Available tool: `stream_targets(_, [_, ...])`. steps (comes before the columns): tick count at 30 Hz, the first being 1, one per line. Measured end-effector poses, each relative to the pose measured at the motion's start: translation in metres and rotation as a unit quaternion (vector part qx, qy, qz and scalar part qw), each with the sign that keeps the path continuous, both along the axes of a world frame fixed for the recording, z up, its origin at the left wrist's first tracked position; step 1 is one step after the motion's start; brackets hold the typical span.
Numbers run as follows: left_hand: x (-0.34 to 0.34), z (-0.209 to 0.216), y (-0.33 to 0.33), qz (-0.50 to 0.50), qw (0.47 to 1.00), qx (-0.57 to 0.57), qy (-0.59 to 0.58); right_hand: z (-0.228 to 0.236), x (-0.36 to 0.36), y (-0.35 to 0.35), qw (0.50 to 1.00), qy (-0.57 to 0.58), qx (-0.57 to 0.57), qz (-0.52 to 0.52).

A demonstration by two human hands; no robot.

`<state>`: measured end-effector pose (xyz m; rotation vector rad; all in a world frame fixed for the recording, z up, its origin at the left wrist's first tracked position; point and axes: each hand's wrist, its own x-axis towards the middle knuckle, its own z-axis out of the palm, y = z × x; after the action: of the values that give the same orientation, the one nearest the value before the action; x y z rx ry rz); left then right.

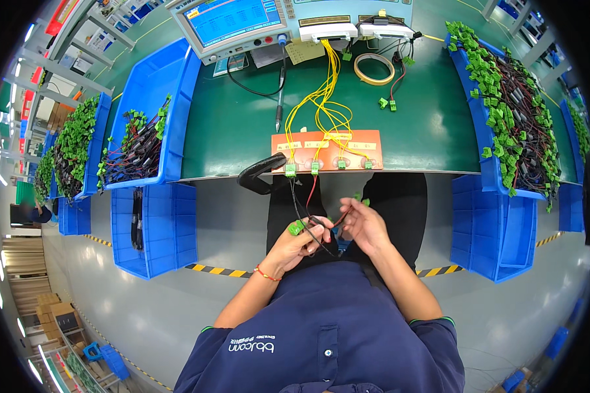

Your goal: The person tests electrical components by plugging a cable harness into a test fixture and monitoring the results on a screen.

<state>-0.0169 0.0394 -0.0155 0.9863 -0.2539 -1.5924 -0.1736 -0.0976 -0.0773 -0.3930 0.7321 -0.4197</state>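
Through the head view I see the left hand [301, 241] closed, thumb against fingers, on a dark cable with a green connector [297, 228] beside the fingertips, while the right hand [366, 229], fingers loosely curled, pinches thin red-and-black wires [341, 219] just beside it. Both hands are over the lap, below the table [432, 128] edge. Black and red leads hang toward them from green plugs [290, 169] along the orange board [376, 139] (exactly which lead ends where, I cannot tell from here). Yellow wires [331, 78] run from the board to a tester [288, 16].
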Motion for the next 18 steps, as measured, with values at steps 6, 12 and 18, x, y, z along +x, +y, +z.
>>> stream_targets(6, [0.001,0.003,0.01,-0.017,0.998,0.041,-0.051,0.05,-0.005,-0.002,0.979,0.001,-0.203,0.004])
stream_targets(12, [-0.003,0.003,0.012,0.107,0.985,0.053,-0.126,0.085,0.017,-0.011,0.927,0.002,-0.355,0.125])
stream_targets(18, [-0.011,0.017,0.009,0.274,0.932,-0.001,-0.238,0.099,0.036,-0.034,0.921,0.022,-0.328,0.207])
